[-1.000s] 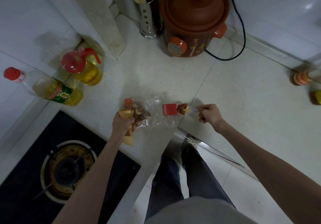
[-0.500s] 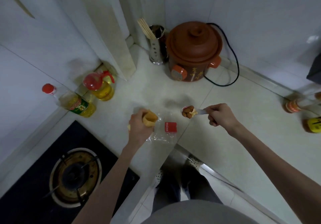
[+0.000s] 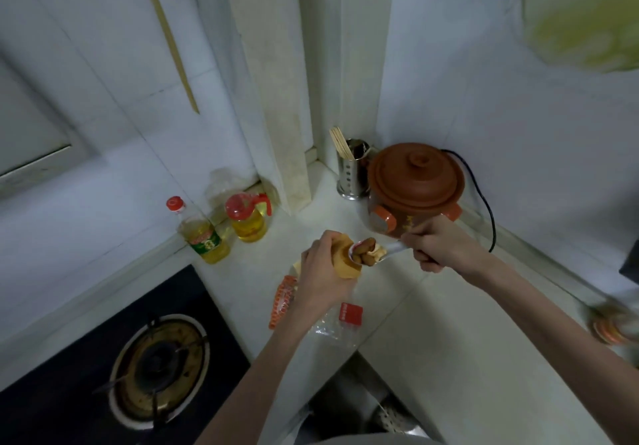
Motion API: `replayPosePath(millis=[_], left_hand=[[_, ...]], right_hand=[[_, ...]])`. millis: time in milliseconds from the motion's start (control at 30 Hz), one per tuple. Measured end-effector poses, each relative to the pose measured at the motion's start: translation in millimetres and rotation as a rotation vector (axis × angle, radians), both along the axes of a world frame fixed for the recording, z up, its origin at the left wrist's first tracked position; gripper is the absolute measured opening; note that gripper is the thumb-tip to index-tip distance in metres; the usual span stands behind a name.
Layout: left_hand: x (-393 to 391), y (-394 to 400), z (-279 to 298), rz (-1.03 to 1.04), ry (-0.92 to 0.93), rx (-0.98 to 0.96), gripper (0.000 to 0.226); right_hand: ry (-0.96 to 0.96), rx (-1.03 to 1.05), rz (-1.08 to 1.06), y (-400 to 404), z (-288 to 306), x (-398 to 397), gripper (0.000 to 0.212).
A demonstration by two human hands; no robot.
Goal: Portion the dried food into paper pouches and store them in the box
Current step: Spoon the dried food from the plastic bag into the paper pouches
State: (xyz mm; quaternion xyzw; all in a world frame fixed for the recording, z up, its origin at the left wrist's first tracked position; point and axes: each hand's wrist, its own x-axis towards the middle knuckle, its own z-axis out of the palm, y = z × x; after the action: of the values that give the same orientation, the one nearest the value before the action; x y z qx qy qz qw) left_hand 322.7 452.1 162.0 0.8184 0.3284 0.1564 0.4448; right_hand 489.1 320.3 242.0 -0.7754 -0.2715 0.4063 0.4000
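Both hands now meet mid-frame: right hand [image 3: 436, 244] clenches a spoon [image 3: 378, 252] heaped with dried food [image 3: 366, 252] at the paper pouch [image 3: 346, 261], grasped by left hand [image 3: 320, 270]. Flimsy pouch; hold below its mouth.

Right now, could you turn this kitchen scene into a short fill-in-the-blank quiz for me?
1. The left hand holds a tan paper ____.
2. The right hand holds a ____ loaded with brown dried food.
3. The brown clay pot has its lid ____.

Missing words: pouch; spoon; on
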Motion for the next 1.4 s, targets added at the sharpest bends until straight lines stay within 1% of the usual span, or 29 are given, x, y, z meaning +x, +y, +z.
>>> replayPosePath(millis=[33,133,200,300,367,467,533,667,767,833,900,967,1067,1300,1400], left_hand=[[2.3,-1.5,2.8,0.009,0.000,0.006,0.052],[10.4,-10.0,9.8,0.018,-0.018,0.046,0.051],[14.3,-13.0,11.3,0.003,-0.019,0.083,0.052],[21.6,-22.7,13.8,-0.014,-0.024,0.139,0.052],[26.9,-30.2,15.6,-0.007,-0.025,0.139,0.050],[33.1,-41.3,17.6,0.007,-0.044,0.015,0.046],[34.0,-45.9,17.1,0.058,-0.069,-0.068,0.046],[27.6,-47.7,8.0,0.138,-0.086,-0.088,0.052],[20.2,-45.3,-2.0,0.156,-0.089,-0.099,0.060],[13.0,-45.0,-10.9,0.186,-0.079,-0.112,0.061],[5.1,-47.3,-20.9,0.214,-0.061,-0.118,0.056],[0.0,-49.1,-27.4,0.239,-0.052,-0.105,0.052],[-0.7,-44.3,-29.0,0.231,-0.078,-0.078,0.055],[-13.7,-31.5,-42.4,0.262,-0.013,-0.080,0.056],[-27.5,-36.3,-57.7,0.271,0.055,-0.069,0.061]], right_hand=[[-0.008,-0.001,0.008,0.3,3.8,0.9,0.048],[-0.053,-0.027,0.027,1.1,17.0,2.6,0.026],[-0.134,-0.067,0.053,4.2,24.7,0.7,0.024],[-0.400,-0.087,0.146,5.6,41.2,-4.7,0.028],[-0.647,-0.084,0.291,6.7,51.7,-12.4,0.035],[-0.984,-0.097,0.583,9.4,60.8,-24.7,0.030],[-1.069,-0.062,0.648,11.2,61.5,-22.6,0.029],[-1.010,0.033,0.567,4.8,47.5,-7.1,0.034],[-0.817,0.197,0.371,-12.1,27.7,3.4,0.047],[-0.703,0.205,0.210,-22.8,14.1,10.2,0.041],[-0.583,0.181,0.100,-33.0,-1.2,15.3,0.036],[-0.490,0.152,0.037,-43.7,-15.9,16.4,0.034],[-0.420,0.129,-0.048,-57.5,-32.1,16.4,0.027],[-0.382,0.053,-0.039,-66.2,-64.1,12.9,0.028],[-0.420,-0.011,0.011,-66.6,-87.3,12.2,0.024]])
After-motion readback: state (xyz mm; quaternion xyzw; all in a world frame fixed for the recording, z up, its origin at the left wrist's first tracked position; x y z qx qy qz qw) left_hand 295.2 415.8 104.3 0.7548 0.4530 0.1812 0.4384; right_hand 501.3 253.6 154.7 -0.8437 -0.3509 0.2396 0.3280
